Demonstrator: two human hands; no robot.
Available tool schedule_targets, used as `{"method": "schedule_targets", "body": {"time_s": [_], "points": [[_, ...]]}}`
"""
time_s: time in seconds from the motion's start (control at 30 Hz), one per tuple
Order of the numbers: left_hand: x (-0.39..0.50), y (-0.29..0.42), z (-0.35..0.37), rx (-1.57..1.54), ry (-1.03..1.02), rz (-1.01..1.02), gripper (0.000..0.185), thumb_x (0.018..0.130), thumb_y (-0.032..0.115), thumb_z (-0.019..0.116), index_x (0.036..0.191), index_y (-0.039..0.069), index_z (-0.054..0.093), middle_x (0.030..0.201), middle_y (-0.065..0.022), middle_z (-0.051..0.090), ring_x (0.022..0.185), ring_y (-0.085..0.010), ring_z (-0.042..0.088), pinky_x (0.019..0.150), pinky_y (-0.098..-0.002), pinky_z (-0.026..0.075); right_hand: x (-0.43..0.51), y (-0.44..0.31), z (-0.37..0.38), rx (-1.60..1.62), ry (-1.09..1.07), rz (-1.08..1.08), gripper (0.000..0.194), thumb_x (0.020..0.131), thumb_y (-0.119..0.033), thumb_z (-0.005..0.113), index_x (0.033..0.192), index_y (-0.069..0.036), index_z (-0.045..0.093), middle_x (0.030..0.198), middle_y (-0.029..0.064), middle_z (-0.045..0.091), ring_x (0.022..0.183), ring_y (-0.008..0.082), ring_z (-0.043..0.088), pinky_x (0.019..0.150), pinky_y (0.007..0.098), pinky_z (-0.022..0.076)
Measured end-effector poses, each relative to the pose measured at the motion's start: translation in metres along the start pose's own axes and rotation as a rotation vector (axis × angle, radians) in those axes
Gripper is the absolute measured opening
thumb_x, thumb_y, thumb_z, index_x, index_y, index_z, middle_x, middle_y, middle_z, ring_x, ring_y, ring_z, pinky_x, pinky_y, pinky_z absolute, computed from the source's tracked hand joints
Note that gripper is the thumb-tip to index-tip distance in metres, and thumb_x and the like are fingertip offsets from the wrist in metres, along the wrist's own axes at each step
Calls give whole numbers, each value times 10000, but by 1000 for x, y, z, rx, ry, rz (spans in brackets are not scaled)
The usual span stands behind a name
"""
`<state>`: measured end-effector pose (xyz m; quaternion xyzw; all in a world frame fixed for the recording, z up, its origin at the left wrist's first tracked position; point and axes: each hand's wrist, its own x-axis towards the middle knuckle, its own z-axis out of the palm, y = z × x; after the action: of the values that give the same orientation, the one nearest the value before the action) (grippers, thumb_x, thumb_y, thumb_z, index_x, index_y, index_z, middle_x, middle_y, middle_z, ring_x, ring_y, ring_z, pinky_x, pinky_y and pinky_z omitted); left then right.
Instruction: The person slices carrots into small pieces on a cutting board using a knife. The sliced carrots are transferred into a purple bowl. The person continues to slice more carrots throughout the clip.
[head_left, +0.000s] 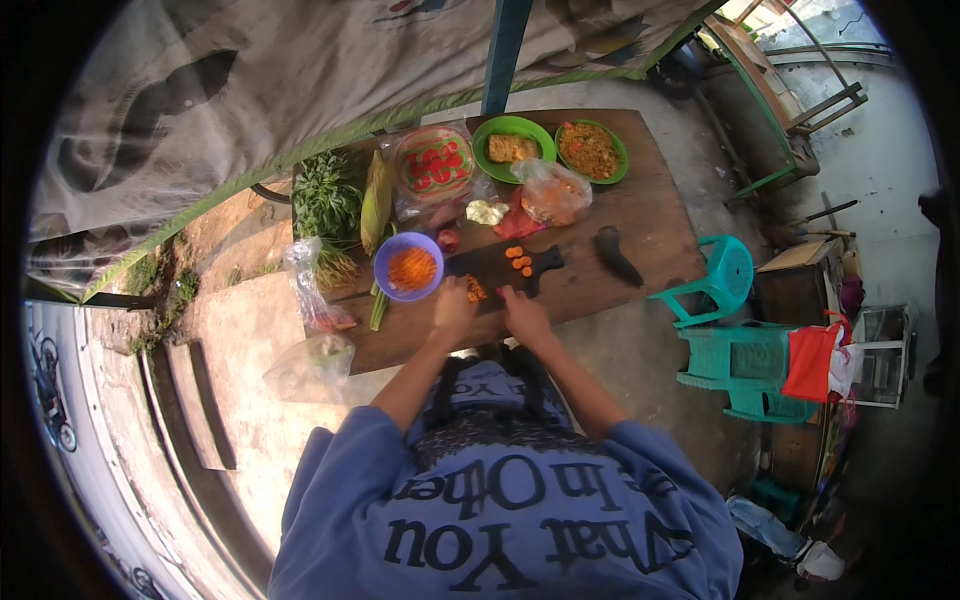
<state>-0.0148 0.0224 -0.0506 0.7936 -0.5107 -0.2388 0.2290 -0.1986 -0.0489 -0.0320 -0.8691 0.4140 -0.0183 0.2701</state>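
On a dark cutting board (491, 260) lie diced carrot pieces (475, 289) and several round carrot slices (517, 262). My left hand (454, 306) rests at the board's left end, its fingertips beside the diced carrot; whether it pinches a piece is too small to tell. My right hand (526, 319) grips a small tool with a red end (502, 291), pointed toward the diced carrot. Any blade is lost against the dark board. Left of the board, near my left hand, sits a purple bowl (379, 275) holding finely cut carrot.
Around the board on the wooden table (645, 187) are leafy greens (324, 196), corn in its husk (377, 202), two green plates of food, a plastic bag (559, 191) and a dark curved object (619, 256). Teal plastic stools (727, 367) stand at right. A banner hangs beyond the table.
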Motion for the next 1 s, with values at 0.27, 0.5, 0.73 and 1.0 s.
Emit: {"method": "schedule_targets", "body": {"time_s": [0.27,0.5,0.73,1.0], "points": [[14,-6,2,-115,23,-13,473,738,30,842,1140,33,593,1115,-185,635,1048,-400,642,911,-480,550,-13,21,12,156,41,104,228,1036,-202,512,1194,-37,500,930,285,692,835,483,697,732,594,555],[19,-1,3,-180,17,26,423,743,31,828,1118,27,631,1073,-189,679,970,-369,701,847,-465,584,-26,13,49,450,-100,336,300,1078,-247,445,1140,20,565,749,278,709,687,453,717,711,595,564],[6,-3,-4,-94,-3,-117,213,820,51,730,1030,44,693,977,-195,747,920,-387,732,810,-492,586,-17,8,61,545,-188,299,308,1069,-230,445,1144,52,542,704,280,692,620,435,707,697,584,571],[9,-6,2,-121,80,-81,113,856,76,719,965,46,712,875,-162,759,833,-368,744,761,-462,598,-9,-5,57,629,-257,306,302,1094,-259,425,1089,26,526,721,259,692,662,432,718,670,555,569]]}}
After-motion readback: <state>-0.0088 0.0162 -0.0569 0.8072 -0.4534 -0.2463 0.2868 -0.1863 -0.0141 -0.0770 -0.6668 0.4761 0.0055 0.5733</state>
